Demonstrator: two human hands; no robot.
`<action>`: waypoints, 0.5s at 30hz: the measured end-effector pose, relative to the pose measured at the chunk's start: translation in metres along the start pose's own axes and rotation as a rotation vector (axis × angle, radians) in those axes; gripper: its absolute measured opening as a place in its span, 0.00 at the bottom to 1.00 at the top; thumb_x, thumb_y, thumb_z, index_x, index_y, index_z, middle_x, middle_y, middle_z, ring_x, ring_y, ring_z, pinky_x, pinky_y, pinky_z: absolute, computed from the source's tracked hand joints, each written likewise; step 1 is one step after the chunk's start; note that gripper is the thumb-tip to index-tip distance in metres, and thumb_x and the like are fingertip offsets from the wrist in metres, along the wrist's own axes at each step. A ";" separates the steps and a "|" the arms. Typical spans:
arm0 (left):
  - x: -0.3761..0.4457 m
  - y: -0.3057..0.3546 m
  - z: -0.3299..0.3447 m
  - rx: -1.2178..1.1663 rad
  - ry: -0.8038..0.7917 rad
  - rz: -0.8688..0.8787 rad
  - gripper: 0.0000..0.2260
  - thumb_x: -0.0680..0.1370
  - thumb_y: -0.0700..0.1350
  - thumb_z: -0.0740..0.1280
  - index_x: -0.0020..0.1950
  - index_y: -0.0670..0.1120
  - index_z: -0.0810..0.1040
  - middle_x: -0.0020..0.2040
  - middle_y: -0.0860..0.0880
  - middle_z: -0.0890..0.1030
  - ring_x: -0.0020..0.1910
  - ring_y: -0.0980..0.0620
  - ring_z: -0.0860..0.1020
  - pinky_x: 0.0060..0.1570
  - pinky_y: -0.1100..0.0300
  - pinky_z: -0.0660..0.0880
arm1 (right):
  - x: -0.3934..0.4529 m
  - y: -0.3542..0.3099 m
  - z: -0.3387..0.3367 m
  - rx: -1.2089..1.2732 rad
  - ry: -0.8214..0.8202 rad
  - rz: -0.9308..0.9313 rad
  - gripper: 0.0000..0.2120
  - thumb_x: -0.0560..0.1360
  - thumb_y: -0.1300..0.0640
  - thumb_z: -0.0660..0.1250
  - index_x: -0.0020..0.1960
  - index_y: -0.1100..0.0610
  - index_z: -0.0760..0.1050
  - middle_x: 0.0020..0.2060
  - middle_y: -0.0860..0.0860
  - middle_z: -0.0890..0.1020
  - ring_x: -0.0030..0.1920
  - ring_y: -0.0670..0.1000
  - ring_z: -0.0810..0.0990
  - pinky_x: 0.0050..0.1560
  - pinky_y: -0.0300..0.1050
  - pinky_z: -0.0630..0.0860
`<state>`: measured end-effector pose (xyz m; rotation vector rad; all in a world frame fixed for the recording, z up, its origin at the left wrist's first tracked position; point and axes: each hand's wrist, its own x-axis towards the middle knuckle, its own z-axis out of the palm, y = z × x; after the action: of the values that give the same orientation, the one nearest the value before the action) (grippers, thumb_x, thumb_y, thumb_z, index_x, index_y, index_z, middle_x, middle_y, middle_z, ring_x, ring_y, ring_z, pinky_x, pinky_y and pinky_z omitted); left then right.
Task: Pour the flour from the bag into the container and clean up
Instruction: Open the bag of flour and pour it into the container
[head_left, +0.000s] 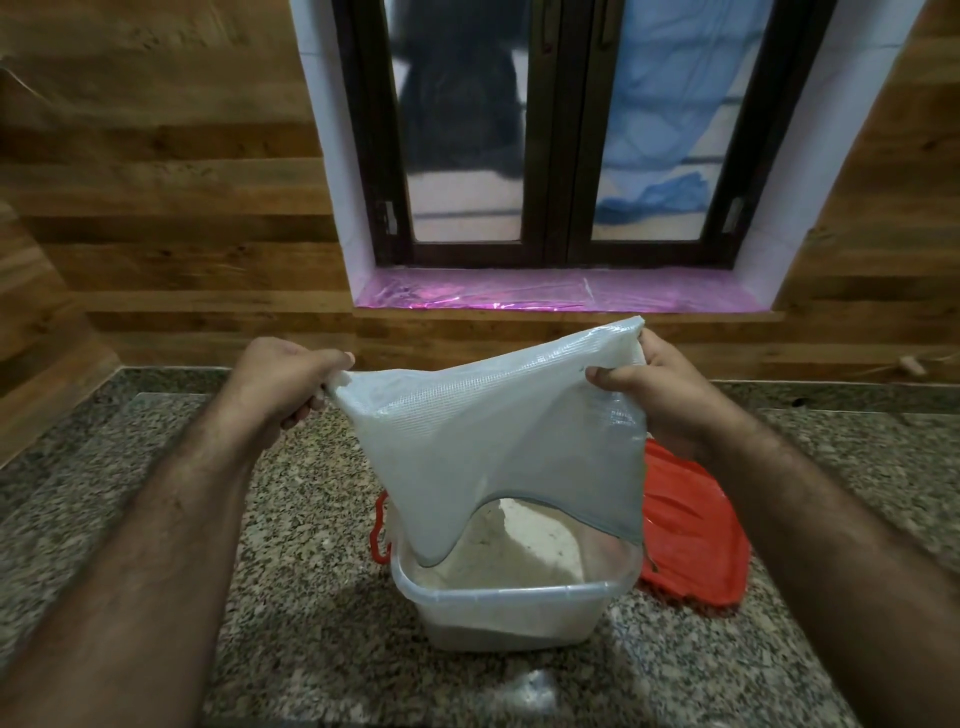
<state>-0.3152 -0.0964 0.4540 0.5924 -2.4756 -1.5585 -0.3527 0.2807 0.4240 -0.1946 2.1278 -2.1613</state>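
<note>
A whitish woven plastic flour bag (493, 426) hangs upside down over a clear rectangular plastic container (498, 608) on the granite counter. My left hand (291, 379) grips the bag's upper left corner, and my right hand (660, 389) grips its upper right corner. The bag's open mouth points down, just inside the container's rim. A mound of pale flour (519, 545) lies in the container. The bag looks limp and nearly flat.
A red plastic lid or bag (691, 535) lies right behind the container, with a red handle (382, 530) showing at its left. The speckled granite counter (291, 519) meets a wood-panelled wall. A window with a pink-lined sill (561, 293) is ahead.
</note>
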 end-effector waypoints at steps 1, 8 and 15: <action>0.000 -0.001 0.000 -0.012 -0.006 0.012 0.16 0.79 0.48 0.75 0.48 0.33 0.84 0.29 0.44 0.76 0.23 0.51 0.67 0.21 0.65 0.61 | 0.000 0.001 0.000 0.020 0.003 0.004 0.18 0.80 0.69 0.70 0.67 0.58 0.76 0.58 0.59 0.87 0.53 0.58 0.88 0.51 0.55 0.86; 0.000 -0.010 -0.010 -0.085 0.021 0.074 0.12 0.79 0.44 0.76 0.44 0.36 0.83 0.30 0.44 0.77 0.24 0.51 0.69 0.25 0.62 0.64 | 0.006 -0.001 0.012 0.187 0.014 0.010 0.19 0.80 0.67 0.71 0.70 0.59 0.74 0.58 0.60 0.86 0.55 0.59 0.87 0.54 0.56 0.84; 0.000 -0.012 -0.011 -0.102 0.047 0.075 0.10 0.79 0.41 0.76 0.41 0.37 0.82 0.27 0.45 0.77 0.22 0.52 0.69 0.21 0.64 0.64 | 0.008 0.013 0.020 0.100 0.057 -0.070 0.20 0.75 0.69 0.76 0.63 0.57 0.76 0.53 0.56 0.88 0.51 0.56 0.88 0.52 0.54 0.85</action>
<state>-0.3082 -0.1104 0.4484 0.5084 -2.3404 -1.6119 -0.3577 0.2596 0.4113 -0.2047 2.0654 -2.3334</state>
